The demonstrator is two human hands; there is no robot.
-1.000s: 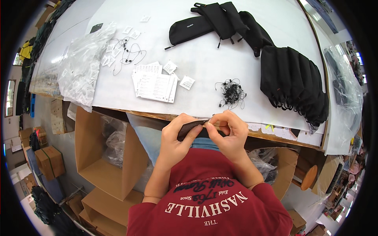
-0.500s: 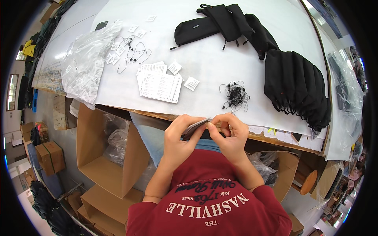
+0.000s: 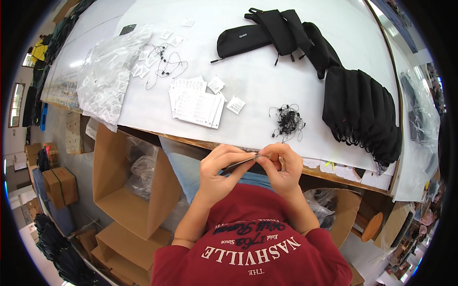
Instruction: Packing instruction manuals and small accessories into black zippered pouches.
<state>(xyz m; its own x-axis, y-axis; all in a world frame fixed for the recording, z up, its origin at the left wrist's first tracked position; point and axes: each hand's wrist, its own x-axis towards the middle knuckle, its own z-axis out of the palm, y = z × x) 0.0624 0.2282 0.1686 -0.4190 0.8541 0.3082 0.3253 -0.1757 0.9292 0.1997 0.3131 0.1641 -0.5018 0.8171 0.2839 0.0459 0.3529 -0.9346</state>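
Just off the table's near edge, my left hand (image 3: 220, 170) pinches a thin dark card (image 3: 234, 167), seen nearly edge-on. My right hand (image 3: 282, 171) is closed in a pinch at the card's right end. Whatever lies between its fingertips is too small to make out. Beyond my hands, a tangle of black tag strings (image 3: 289, 122) rests on the white tabletop. To its left lies a fanned stack of white printed cards (image 3: 194, 107), with small white paper packets (image 3: 235, 104) beside it.
Black zip pouches (image 3: 244, 41) lie at the far side, and a row of similar black pouches (image 3: 361, 107) stands at right. A clear bag of white packets (image 3: 102, 81) covers the left part. Cardboard boxes (image 3: 126, 195) stand below the table's wooden edge (image 3: 191, 143).
The card in my left hand has tipped to a flatter, more edge-on angle. My fingertips have shifted slightly right. The whole view has moved a little, so the table's things appear lower.
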